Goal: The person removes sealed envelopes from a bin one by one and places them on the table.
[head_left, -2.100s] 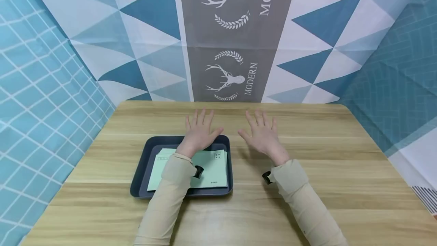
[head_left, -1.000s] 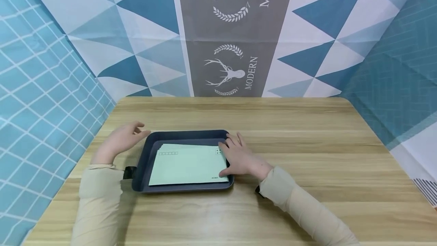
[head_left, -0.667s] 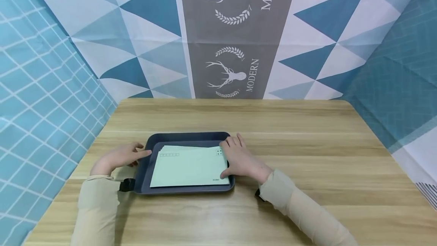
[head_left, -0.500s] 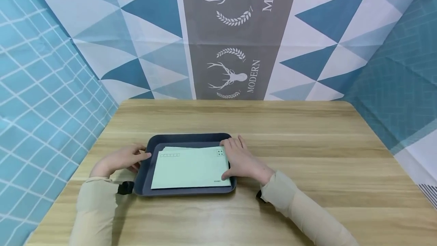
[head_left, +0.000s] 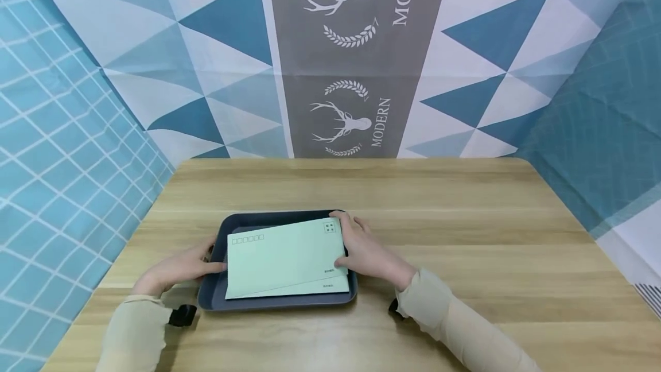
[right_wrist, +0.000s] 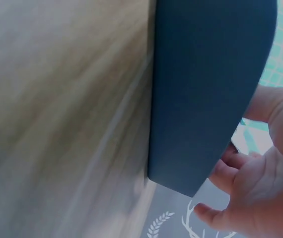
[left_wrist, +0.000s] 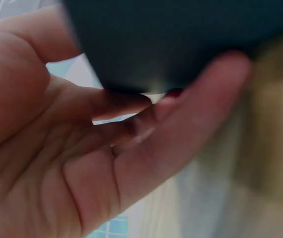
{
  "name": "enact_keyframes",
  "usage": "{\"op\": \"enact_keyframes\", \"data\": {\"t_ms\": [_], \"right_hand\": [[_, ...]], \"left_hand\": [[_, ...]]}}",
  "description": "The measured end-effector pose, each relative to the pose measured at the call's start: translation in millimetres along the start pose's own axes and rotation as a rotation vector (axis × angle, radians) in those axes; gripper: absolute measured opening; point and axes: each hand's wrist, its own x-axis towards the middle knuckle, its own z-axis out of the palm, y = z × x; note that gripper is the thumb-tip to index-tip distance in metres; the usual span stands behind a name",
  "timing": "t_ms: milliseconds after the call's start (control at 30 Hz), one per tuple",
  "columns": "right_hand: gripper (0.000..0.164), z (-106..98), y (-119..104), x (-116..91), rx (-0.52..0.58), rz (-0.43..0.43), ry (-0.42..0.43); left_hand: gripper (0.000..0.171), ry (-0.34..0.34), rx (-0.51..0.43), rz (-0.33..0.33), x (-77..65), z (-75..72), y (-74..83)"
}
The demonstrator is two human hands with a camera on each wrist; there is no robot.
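Observation:
A dark blue-grey tray (head_left: 284, 304) holds a stack of pale green envelopes (head_left: 315, 287). The top envelope (head_left: 281, 254) lies turned askew over the stack, its left end shifted toward the tray's left wall. My right hand (head_left: 369, 254) pinches this envelope at its right end, thumb on the face and fingers over the far corner. At the tray's left side, my left hand (head_left: 181, 268) grips the wall, thumb over the rim and fingers curled outside. The left wrist view shows those fingers against the dark tray wall (left_wrist: 181, 39). In the right wrist view, the tray side (right_wrist: 201, 99) hides the envelopes.
The tray stands on a wood-grain table (head_left: 439, 217), left of its middle. A patterned cloth backdrop (head_left: 341, 73) hangs along the far edge. Blue gridded cloth (head_left: 62, 159) covers the left side, and teal cloth (head_left: 609, 131) the right.
Both hands have gone from spread above the table to the tray's two sides. The left has come down onto the tray wall. The top envelope has turned and shifted left in my right hand.

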Motion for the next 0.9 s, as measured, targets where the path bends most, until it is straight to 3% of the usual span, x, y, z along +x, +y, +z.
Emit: {"op": "enact_keyframes", "data": {"t_ms": [233, 333, 467, 567, 800, 900], "right_hand": [[0.088, 0, 5, -1, 0.244, 0.08, 0.101], [0.068, -4, 7, -2, 0.299, 0.1, 0.117], [0.03, -7, 8, -4, 0.266, 0.112, 0.094], [0.015, -9, 7, -6, 0.25, 0.128, 0.106], [0.019, -11, 5, -4, 0.34, 0.161, 0.173], [0.023, -12, 6, -1, 0.464, 0.163, 0.181]], "left_hand": [[0.07, 0.033, -0.017, 0.068, 0.7, 8.2, -3.8], [0.069, 0.038, -0.018, 0.073, 2.5, 8.5, -5.2], [0.068, 0.036, -0.015, 0.078, 3.1, 8.6, -7.2], [0.07, 0.041, -0.002, 0.074, 2.5, 9.0, -8.4], [0.074, 0.045, -0.004, 0.06, 1.8, 10.0, -9.4], [0.073, 0.053, -0.019, 0.068, 2.0, 9.3, -9.4]]}}
